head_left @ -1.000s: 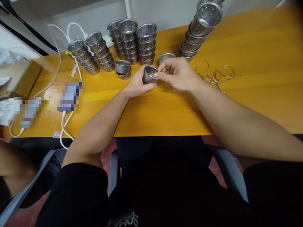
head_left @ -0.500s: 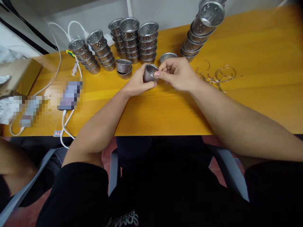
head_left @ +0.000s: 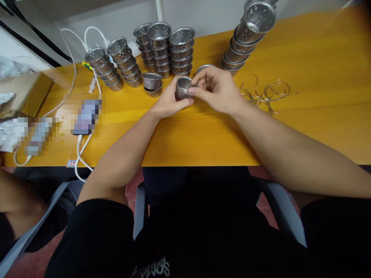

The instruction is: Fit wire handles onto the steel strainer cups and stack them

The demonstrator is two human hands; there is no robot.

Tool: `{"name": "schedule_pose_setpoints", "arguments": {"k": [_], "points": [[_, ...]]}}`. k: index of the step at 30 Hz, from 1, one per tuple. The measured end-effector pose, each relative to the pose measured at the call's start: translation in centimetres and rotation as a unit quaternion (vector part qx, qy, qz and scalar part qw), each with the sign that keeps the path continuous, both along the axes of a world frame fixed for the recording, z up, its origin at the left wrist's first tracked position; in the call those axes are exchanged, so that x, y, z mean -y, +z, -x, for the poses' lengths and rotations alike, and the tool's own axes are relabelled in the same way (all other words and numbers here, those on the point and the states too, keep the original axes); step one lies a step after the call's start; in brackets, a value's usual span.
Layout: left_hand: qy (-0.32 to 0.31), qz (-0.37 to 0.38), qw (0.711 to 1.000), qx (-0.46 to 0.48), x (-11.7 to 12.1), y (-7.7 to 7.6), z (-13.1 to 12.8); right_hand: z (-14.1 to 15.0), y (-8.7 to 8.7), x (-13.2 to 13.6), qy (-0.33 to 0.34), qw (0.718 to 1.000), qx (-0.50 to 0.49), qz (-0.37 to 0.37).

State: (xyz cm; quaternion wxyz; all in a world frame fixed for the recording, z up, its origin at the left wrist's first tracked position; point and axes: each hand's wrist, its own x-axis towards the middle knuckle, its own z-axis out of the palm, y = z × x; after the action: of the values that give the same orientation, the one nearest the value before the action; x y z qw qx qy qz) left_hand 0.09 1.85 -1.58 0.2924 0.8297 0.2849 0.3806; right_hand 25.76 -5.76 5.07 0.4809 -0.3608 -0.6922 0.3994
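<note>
A small perforated metal strainer cup (head_left: 182,89) is in my left hand (head_left: 169,99), whose fingers wrap its far left side while the thumb lies along its near side. Its mouth tilts toward me. My right hand (head_left: 218,88) is closed at the cup's right rim, thumb and forefinger pinched together; whatever sits between them is too small to make out. Behind the right hand, another metal cup (head_left: 206,68) is partly hidden. Two nested cups (head_left: 152,84) stand just left of my left hand. Thin bent wire rings (head_left: 276,90) lie on the table to the right.
Several stacks of strainer cups (head_left: 182,52) line the table's back, with a tall leaning stack (head_left: 242,42) at right. A phone (head_left: 86,117) with white cables and a cardboard box (head_left: 29,94) are at left. Another person's arm (head_left: 21,200) shows at the left edge.
The cup in my left hand has tipped slightly, showing more of its inside. My right hand has shifted a little at the rim, covering more of the cup behind it.
</note>
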Motion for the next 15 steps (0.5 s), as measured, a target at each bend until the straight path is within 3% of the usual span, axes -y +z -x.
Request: {"name": "schedule_pose_setpoints", "arguments": {"k": [3,9,15], "points": [[0.012,-0.004,1.0,0.017,-0.4,-0.3,-0.1,-0.5,0.5,0.5,-0.04,0.999,0.024,-0.023],[0.03,-0.013,0.999,0.025,-0.7,-0.5,-0.2,-1.4,1.4,0.9,-0.081,0.979,0.175,-0.065],[-0.002,-0.036,0.999,0.032,-0.7,-1.1,-0.4,-1.5,0.2,0.3,-0.019,0.96,0.25,-0.124]]}}
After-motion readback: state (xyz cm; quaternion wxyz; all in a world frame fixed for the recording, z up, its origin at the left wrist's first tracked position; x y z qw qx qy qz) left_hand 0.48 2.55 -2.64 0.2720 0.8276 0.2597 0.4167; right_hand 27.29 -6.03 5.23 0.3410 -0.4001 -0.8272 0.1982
